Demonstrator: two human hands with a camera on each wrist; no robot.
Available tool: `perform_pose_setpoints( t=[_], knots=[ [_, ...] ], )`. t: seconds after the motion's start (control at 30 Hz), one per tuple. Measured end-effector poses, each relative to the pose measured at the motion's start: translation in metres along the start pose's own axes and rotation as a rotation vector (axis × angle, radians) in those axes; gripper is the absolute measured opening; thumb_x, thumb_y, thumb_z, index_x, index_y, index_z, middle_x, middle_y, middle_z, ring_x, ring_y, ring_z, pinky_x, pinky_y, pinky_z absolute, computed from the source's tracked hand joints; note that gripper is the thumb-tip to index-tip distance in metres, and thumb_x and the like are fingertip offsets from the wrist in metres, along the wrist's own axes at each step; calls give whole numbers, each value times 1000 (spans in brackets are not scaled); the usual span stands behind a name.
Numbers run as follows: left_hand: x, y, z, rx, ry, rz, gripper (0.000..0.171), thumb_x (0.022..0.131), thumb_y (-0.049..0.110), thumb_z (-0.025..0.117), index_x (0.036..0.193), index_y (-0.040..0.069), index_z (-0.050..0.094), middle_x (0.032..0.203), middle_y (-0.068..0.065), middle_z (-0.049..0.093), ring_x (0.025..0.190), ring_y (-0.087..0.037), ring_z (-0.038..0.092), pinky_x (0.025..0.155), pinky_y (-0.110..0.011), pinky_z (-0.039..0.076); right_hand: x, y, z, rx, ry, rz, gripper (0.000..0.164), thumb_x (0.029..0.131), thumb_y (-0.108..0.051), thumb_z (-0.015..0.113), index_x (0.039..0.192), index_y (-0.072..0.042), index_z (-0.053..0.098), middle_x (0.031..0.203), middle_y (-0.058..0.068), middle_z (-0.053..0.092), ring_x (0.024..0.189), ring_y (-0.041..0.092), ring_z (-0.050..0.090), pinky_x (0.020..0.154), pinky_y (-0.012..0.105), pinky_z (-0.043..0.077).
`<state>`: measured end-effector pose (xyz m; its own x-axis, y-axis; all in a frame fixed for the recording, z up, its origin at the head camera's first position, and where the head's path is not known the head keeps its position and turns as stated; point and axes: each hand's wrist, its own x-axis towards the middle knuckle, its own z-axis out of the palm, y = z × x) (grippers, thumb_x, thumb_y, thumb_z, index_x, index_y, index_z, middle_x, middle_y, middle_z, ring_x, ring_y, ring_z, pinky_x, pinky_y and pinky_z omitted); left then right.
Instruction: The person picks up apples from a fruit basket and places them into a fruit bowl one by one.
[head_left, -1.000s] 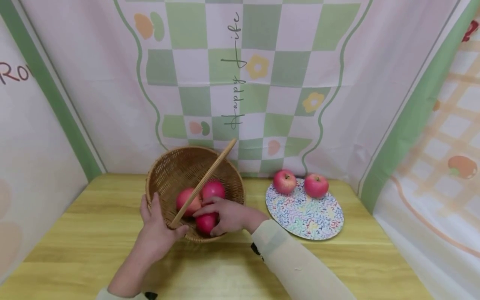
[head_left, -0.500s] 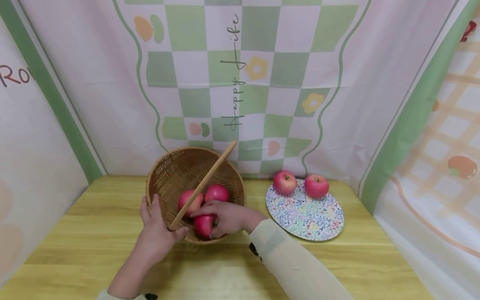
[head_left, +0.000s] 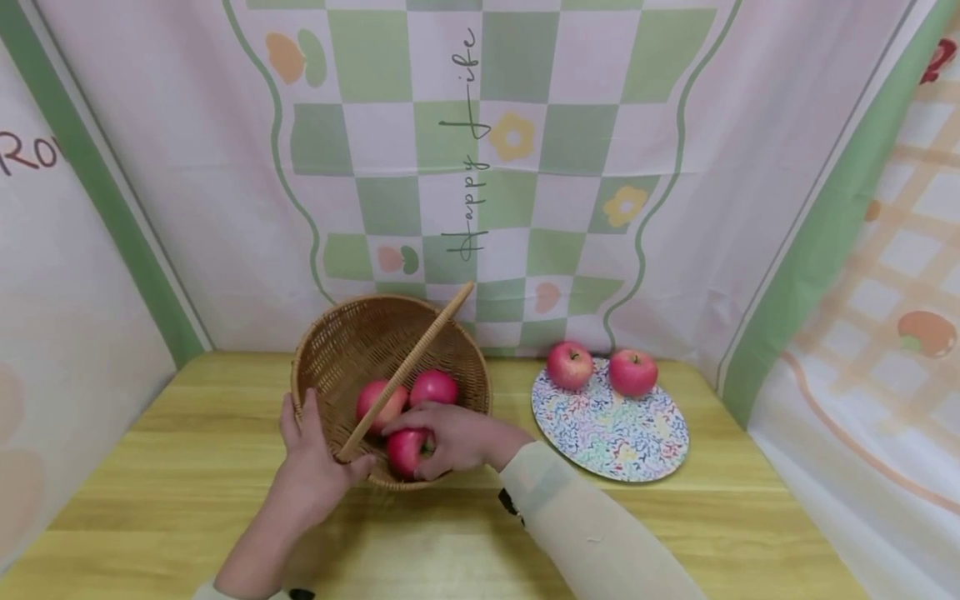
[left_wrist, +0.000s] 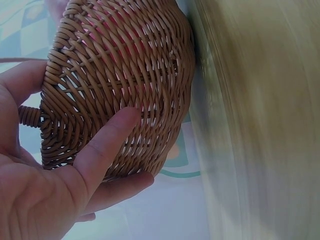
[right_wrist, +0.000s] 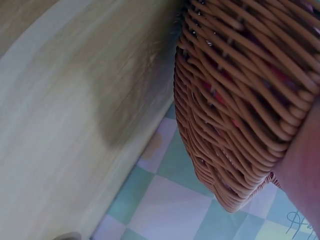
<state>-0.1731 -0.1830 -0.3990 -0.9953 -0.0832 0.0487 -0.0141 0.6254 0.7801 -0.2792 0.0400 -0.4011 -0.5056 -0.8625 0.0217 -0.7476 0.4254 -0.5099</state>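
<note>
A round wicker basket [head_left: 333, 337] with a thin arched handle [head_left: 420, 350] sits on the table, its mouth facing the person. My left hand [head_left: 307, 479] holds its left rim near the handle's base. In the left wrist view the thumb lies over the rim while the fingers [left_wrist: 107, 142] press along the woven outside. Inside the basket, my right hand [head_left: 459, 435] pinches a red apple [head_left: 403, 452] at the front. Two more apples, one red [head_left: 433, 387] and one paler [head_left: 378, 400], lie behind it. The right wrist view shows mostly basket weave [right_wrist: 235, 100]; the fingers are hidden there.
To the right lies a round speckled plate [head_left: 611, 442] with two apples at its back edge, a left one [head_left: 569, 365] and a right one [head_left: 632, 372]. A checked cloth [head_left: 450, 133] hangs behind the wooden table [head_left: 172, 492].
The right hand has taken a closer hold of the front apple, which has turned and shifted slightly left. The two apples behind moved a little to the right. The left hand stays on the rim.
</note>
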Motion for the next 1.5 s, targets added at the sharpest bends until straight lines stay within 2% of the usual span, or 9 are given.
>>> perform_pose_setpoints(
  t=[0.2,0.33,0.43,0.67,0.93,1.07,1.2,1.43,1.5],
  knots=[
    [-1,2,-1,0,0,-6,125,86,31,79,155,8,-21,154,-21,-36,114,-61,48,89,-60,49,1,1,1,70,27,2,65,77,-18,76,139,-30,58,125,-12,53,99,8,51,81,23,47],
    [-1,3,-2,1,-4,-6,125,86,33,79,155,8,-22,154,-21,-36,113,-61,48,88,-60,49,-1,-1,0,132,71,66,66,77,-23,78,138,-33,57,118,-14,58,99,8,54,81,25,49],
    [-1,3,-2,1,-3,-4,126,85,33,80,155,8,-22,154,-20,-36,117,-63,44,90,-62,47,-4,-2,0,178,105,114,66,78,-32,79,140,-35,55,114,-13,61,100,9,56,83,28,49],
    [-1,3,-1,1,-10,-6,126,85,37,80,155,10,-22,154,-20,-37,115,-62,47,88,-61,49,-8,-1,1,209,217,183,71,79,-50,75,145,-37,51,123,-4,62,107,13,57,89,33,48],
    [-1,3,0,1,-7,-13,124,86,37,78,156,11,-21,155,-18,-35,113,-59,50,87,-60,50,-7,5,1,379,402,165,54,86,-44,72,132,-19,59,110,-4,65,100,14,61,87,32,51],
    [0,3,1,1,-3,-15,124,85,36,78,156,12,-20,155,-18,-35,112,-59,51,87,-60,49,-7,7,1,455,499,171,49,87,-44,69,126,-16,60,106,-1,66,96,14,61,85,32,52],
    [0,3,1,5,1,-15,124,85,36,79,156,12,-20,155,-18,-36,114,-61,48,88,-62,48,-8,10,-1,574,529,150,46,88,-36,72,127,-16,59,111,3,64,99,18,62,85,34,53],
    [0,1,1,4,3,-15,124,85,36,79,157,11,-19,155,-18,-36,114,-61,48,89,-63,47,-8,14,-1,781,546,105,61,88,-14,76,144,-13,51,124,14,58,100,24,64,76,42,58],
    [-1,1,1,3,1,-16,123,85,35,79,157,10,-19,154,-19,-36,114,-62,48,89,-62,48,-9,14,-1,910,528,98,63,90,-8,73,147,-11,47,128,19,55,96,30,66,75,48,58]
  ],
)
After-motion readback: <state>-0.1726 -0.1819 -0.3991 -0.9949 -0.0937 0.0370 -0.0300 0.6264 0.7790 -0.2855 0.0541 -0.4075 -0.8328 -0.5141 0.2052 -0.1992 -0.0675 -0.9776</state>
